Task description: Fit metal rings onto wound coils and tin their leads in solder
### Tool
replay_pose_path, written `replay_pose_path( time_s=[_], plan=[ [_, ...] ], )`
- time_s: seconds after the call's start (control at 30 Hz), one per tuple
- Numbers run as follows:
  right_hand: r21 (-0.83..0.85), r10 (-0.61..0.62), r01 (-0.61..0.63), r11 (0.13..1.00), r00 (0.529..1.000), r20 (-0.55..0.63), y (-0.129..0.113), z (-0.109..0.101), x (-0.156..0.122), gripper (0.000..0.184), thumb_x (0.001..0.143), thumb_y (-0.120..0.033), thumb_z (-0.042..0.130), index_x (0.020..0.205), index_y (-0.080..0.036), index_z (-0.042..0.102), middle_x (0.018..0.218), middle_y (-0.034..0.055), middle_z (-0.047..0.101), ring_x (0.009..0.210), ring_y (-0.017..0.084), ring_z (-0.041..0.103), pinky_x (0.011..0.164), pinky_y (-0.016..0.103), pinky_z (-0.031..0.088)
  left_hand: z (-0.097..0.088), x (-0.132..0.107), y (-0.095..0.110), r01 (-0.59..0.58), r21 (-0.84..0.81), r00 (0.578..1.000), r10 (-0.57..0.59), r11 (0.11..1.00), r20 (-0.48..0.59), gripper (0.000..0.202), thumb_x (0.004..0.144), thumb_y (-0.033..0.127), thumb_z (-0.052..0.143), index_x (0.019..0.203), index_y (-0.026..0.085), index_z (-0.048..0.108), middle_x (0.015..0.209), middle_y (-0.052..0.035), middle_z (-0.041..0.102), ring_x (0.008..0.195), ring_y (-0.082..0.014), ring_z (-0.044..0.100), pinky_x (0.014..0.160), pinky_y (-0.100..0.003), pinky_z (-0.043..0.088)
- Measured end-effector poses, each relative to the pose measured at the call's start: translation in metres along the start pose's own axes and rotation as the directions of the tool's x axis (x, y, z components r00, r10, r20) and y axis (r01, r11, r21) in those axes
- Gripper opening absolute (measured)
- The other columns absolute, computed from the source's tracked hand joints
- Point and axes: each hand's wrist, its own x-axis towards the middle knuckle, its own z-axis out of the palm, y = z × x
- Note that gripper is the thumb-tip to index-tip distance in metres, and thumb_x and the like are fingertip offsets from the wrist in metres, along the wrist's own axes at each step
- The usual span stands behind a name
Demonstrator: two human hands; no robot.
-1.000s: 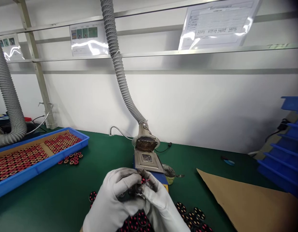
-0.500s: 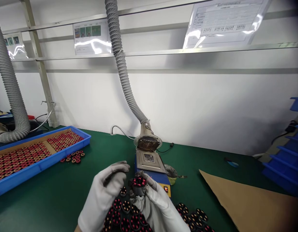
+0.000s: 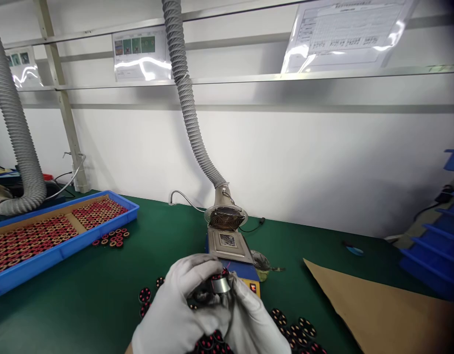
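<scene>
Metal-ringed cylinder (image 3: 221, 285), red-dotted on top, held up between both hands: left hand (image 3: 183, 307) curled around it, right hand (image 3: 254, 314) gripping its side. Similar cylinders (image 3: 298, 334) on green tabletop (image 3: 164, 231); hot plate (image 3: 227, 250) just beyond.

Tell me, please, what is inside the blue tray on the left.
The blue tray holds many small red-and-tan round pieces, parted by a cardboard strip. What lies under them is covered.
</scene>
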Motion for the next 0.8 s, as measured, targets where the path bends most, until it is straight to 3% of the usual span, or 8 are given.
replay_pose_path(
  time_s=[0.13,0.23,0.3,0.37,0.5,0.53,0.7,0.8],
  plan=[
    [-0.094,0.018,-0.015,0.995,0.999,0.031,0.000,-0.007,0.014,0.024,0.062,-0.029,0.080,0.082,-0.020,0.069,0.085,0.0050,0.070,0.085,0.021,0.064,0.083,0.037,0.050,0.006,0.005,-0.006,-0.079,-0.198,0.997,0.077,0.977,-0.019,0.028,0.067,0.010,0.068,0.091,0.023,0.070,0.102,-0.0056,0.067,0.095,-0.0197,0.062,0.085,-0.025,0.052],
    [-0.229,0.007,0.002,0.973,0.999,0.038,-0.001,-0.018,0.025,0.030,0.051,-0.020,0.085,0.077,-0.018,0.069,0.075,0.0041,0.070,0.079,0.020,0.065,0.081,0.036,0.051,0.004,0.007,-0.010,-0.004,-0.389,0.987,-0.059,0.921,-0.150,0.011,0.070,0.013,0.066,0.073,0.020,0.073,0.084,-0.0055,0.072,0.084,-0.0186,0.065,0.076,-0.021,0.053],
    [-0.258,-0.011,0.014,0.966,1.000,0.013,0.000,-0.025,0.026,0.030,0.055,-0.018,0.082,0.082,-0.019,0.068,0.079,0.0037,0.070,0.081,0.019,0.065,0.084,0.037,0.050,0.000,0.007,-0.011,0.005,-0.458,0.956,-0.139,0.889,-0.260,0.011,0.071,0.014,0.065,0.067,0.021,0.072,0.078,-0.0034,0.072,0.084,-0.0179,0.066,0.077,-0.019,0.053],
    [-0.253,-0.036,0.033,0.967,0.999,-0.005,0.002,-0.029,0.026,0.030,0.058,-0.019,0.080,0.085,-0.019,0.068,0.084,0.0043,0.070,0.085,0.020,0.064,0.087,0.039,0.048,-0.004,0.007,-0.008,0.020,-0.452,0.941,-0.169,0.892,-0.292,0.014,0.070,0.012,0.063,0.069,0.022,0.072,0.084,-0.0021,0.072,0.088,-0.0171,0.065,0.079,-0.017,0.051],
    [-0.259,-0.057,0.049,0.965,0.998,-0.027,0.008,-0.035,0.028,0.030,0.056,-0.016,0.082,0.082,-0.018,0.069,0.083,0.0057,0.070,0.082,0.021,0.065,0.087,0.039,0.048,-0.001,0.007,0.003,0.215,-0.480,0.964,-0.262,0.851,-0.033,0.020,0.063,0.007,0.064,0.076,0.019,0.074,0.092,-0.0061,0.071,0.085,-0.0187,0.066,0.071,-0.016,0.052],
    [-0.256,-0.060,0.051,0.965,0.998,-0.027,0.010,-0.036,0.029,0.031,0.054,-0.015,0.083,0.081,-0.018,0.069,0.081,0.0056,0.070,0.080,0.021,0.065,0.085,0.039,0.049,0.001,0.006,0.005,0.225,-0.501,0.962,-0.273,0.836,-0.024,0.017,0.062,0.008,0.065,0.073,0.018,0.074,0.089,-0.0070,0.071,0.083,-0.0188,0.066,0.070,-0.017,0.053],
    [-0.261,-0.063,0.049,0.964,0.997,-0.046,0.009,-0.041,0.033,0.033,0.052,-0.015,0.083,0.081,-0.018,0.069,0.083,0.0053,0.070,0.078,0.020,0.066,0.081,0.035,0.051,-0.002,0.006,0.007,0.011,-0.461,0.923,-0.186,0.887,-0.336,0.009,0.064,0.012,0.067,0.061,0.019,0.071,0.076,-0.0040,0.072,0.081,-0.0176,0.066,0.074,-0.017,0.053],
    [-0.267,-0.058,0.041,0.963,0.997,-0.055,0.008,-0.039,0.032,0.032,0.054,-0.019,0.083,0.083,-0.019,0.069,0.083,0.0051,0.070,0.083,0.022,0.065,0.085,0.039,0.050,-0.006,0.006,0.007,0.122,-0.401,0.930,-0.245,0.908,-0.273,0.017,0.064,0.010,0.066,0.076,0.020,0.073,0.090,-0.0043,0.071,0.087,-0.0184,0.065,0.076,-0.018,0.052]
  ],
)
